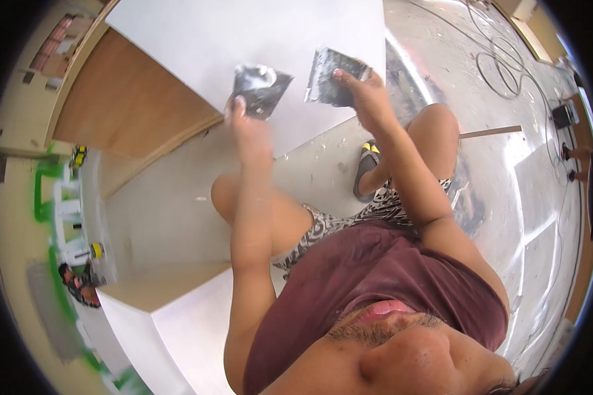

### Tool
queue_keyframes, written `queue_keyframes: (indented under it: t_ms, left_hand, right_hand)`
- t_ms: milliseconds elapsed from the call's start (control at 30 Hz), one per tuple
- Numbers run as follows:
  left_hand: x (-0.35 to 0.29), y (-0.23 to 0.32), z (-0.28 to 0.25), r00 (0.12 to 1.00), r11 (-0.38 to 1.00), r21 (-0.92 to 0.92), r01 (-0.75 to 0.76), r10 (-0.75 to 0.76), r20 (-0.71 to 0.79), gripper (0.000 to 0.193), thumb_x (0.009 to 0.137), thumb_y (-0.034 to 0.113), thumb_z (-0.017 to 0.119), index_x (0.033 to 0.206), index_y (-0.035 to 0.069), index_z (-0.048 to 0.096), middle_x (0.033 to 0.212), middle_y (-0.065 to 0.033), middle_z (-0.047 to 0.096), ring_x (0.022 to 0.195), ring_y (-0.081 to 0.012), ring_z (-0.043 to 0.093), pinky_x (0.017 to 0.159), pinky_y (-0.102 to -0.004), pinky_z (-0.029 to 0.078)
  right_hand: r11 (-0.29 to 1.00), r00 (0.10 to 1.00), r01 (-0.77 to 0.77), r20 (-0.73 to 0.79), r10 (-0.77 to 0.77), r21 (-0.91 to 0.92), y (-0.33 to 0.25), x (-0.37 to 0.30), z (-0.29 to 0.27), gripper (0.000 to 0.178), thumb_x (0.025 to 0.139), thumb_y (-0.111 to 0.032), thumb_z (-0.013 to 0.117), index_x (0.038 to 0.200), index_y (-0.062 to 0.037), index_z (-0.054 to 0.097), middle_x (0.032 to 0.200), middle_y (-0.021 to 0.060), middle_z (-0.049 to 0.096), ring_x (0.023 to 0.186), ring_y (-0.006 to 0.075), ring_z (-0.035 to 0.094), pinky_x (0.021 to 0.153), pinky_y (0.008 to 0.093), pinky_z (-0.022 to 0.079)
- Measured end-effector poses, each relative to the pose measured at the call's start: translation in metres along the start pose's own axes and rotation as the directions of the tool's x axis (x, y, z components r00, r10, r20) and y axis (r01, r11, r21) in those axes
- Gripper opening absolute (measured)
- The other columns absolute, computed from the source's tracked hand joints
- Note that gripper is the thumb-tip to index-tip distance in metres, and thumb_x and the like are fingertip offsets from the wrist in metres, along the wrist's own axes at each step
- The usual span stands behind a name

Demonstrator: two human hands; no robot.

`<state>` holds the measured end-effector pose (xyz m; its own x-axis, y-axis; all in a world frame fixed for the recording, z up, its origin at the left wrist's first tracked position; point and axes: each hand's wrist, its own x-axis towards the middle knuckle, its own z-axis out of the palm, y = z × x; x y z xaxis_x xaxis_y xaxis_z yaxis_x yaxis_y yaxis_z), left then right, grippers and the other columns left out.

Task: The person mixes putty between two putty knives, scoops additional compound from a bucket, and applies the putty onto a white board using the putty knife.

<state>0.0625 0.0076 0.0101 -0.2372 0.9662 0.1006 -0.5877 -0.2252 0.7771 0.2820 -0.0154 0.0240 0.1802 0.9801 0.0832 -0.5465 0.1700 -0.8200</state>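
Observation:
My left hand (pixel 245 126) grips a dark, flat putty spreader (pixel 260 92) with a smear of white paste on its face; this hand and forearm are slightly blurred. A second flat spreader (pixel 327 79), grey and streaked with white, is pinched in my right hand (pixel 370 93), thumb on top and fingers mostly hidden behind it. The two blades are apart, level with each other, over a large white panel (pixel 197 33). Whether either blade touches the panel I cannot tell.
Brown wooden boarding (pixel 125 99) adjoins the panel at left. A white box-like piece (pixel 191 329) stands lower left. Cable (pixel 507 79) loops across the floor at upper right, near a wooden strip (pixel 491 132) and a black box (pixel 564 115). A person (pixel 80 284) is at far left.

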Motion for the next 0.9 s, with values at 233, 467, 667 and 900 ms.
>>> queue_keyframes:
  t_ms: [233, 467, 667, 900]
  left_hand:
    - [-0.046, -0.008, 0.059, 0.999, 0.994, -0.113, 0.008, -0.013, -0.048, 0.026, 0.099, 0.012, 0.049, 0.122, -0.002, 0.051, 0.115, -0.0107, 0.060, 0.102, -0.0182, 0.060, 0.088, -0.0315, 0.050]
    - [-0.063, -0.011, 0.081, 0.982, 0.997, 0.064, -0.043, 0.030, 0.187, 0.035, 0.100, 0.014, 0.050, 0.128, -0.007, 0.051, 0.116, -0.0128, 0.061, 0.104, -0.0153, 0.059, 0.089, -0.0303, 0.049]
    - [-0.062, -0.028, 0.051, 0.967, 0.866, 0.487, -0.113, -0.016, 0.254, 0.034, 0.099, 0.013, 0.049, 0.123, -0.011, 0.056, 0.116, -0.0136, 0.062, 0.102, -0.0138, 0.058, 0.089, -0.0270, 0.046]
    - [-0.035, -0.050, 0.001, 0.979, 0.951, 0.244, 0.189, -0.201, 0.024, 0.037, 0.100, 0.017, 0.048, 0.124, -0.010, 0.052, 0.116, -0.0140, 0.060, 0.104, -0.0195, 0.059, 0.093, -0.0331, 0.047]
  right_hand:
    - [0.969, 0.996, -0.056, 0.060, 0.072, -0.242, -0.038, -0.017, -0.012, 0.033, 0.084, -0.006, 0.071, 0.112, 0.0075, 0.059, 0.093, 0.0126, 0.069, 0.080, 0.0166, 0.067, 0.069, 0.0278, 0.056]
    - [0.935, 0.993, -0.121, -0.036, 0.115, -0.333, -0.051, -0.022, -0.001, 0.033, 0.084, -0.004, 0.070, 0.112, 0.0096, 0.058, 0.093, 0.0126, 0.068, 0.080, 0.0157, 0.067, 0.070, 0.0272, 0.057]
    - [0.994, 0.996, -0.071, -0.066, 0.065, -0.083, -0.033, 0.004, -0.018, 0.036, 0.082, -0.006, 0.072, 0.112, 0.0089, 0.058, 0.099, 0.0138, 0.068, 0.086, 0.0184, 0.067, 0.077, 0.0310, 0.057]
    - [0.615, 0.699, 0.680, 0.100, -0.708, -0.399, -0.140, 0.192, -0.041, 0.050, 0.082, 0.006, 0.050, 0.130, -0.0038, 0.057, 0.100, 0.0098, 0.072, 0.093, 0.0143, 0.064, 0.082, 0.0271, 0.049]
